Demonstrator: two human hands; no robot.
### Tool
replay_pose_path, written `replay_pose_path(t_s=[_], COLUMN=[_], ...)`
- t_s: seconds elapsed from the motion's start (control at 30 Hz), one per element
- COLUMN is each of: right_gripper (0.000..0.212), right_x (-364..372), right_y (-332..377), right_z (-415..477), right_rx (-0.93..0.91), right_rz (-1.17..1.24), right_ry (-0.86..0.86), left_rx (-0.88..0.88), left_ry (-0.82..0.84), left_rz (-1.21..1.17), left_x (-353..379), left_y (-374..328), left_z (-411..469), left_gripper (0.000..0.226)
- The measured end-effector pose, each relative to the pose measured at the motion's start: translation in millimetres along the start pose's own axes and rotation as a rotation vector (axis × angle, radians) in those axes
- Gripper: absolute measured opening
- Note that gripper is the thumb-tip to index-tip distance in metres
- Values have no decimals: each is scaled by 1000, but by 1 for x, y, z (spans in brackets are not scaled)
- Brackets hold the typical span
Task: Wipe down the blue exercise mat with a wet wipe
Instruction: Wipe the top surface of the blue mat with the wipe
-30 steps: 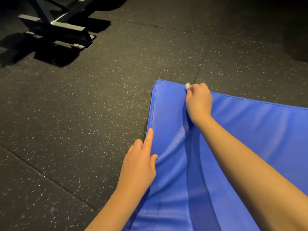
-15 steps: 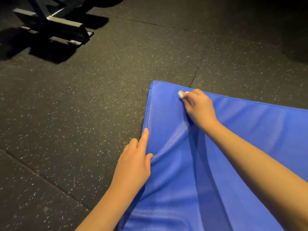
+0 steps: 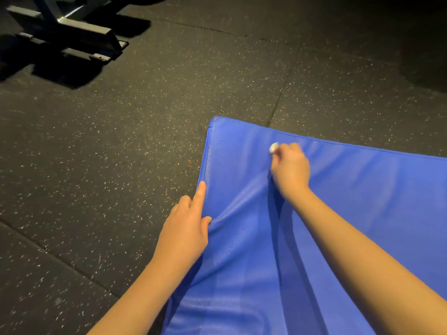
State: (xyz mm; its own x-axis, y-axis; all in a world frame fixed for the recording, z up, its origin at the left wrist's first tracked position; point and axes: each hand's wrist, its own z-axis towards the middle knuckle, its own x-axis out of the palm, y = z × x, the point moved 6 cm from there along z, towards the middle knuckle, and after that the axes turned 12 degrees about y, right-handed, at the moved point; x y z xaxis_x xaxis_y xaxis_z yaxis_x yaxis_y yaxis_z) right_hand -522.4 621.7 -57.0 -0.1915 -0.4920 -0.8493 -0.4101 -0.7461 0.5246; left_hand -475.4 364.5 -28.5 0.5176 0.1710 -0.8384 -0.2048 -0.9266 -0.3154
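Observation:
The blue exercise mat lies on the dark speckled floor and fills the lower right of the view, its far left corner near the middle. My right hand is curled round a small white wet wipe and presses it onto the mat a little inside the far edge. Only a bit of the wipe sticks out past the fingers. My left hand rests on the mat's left edge, index finger stretched along the seam, thumb pressing into the vinyl and creasing it.
Black rubber floor tiles with coloured flecks surround the mat on the left and beyond it. A metal base of gym equipment stands at the top left, casting dark shadows.
My right hand has drawn the wipe back from the mat's far edge toward me, across the mat. My left hand stays on the left edge.

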Motion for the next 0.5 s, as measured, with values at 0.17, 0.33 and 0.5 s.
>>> replay_pose_path(t_s=[0.17,0.33,0.5], right_gripper=[35,14,30], right_x=[22,20,40], right_y=[17,6,16], right_z=[-29,-29,-37], right_rx=[-317,-144,-446], right_rz=[-118,-46,-234], right_ry=[164,96,310], left_rx=[0,8,40], left_ry=[28,16,14], left_rz=[-15,-39,-32], left_x=[6,10,17], left_y=[6,11,19], left_z=[13,19,29], left_gripper=[73,71,67])
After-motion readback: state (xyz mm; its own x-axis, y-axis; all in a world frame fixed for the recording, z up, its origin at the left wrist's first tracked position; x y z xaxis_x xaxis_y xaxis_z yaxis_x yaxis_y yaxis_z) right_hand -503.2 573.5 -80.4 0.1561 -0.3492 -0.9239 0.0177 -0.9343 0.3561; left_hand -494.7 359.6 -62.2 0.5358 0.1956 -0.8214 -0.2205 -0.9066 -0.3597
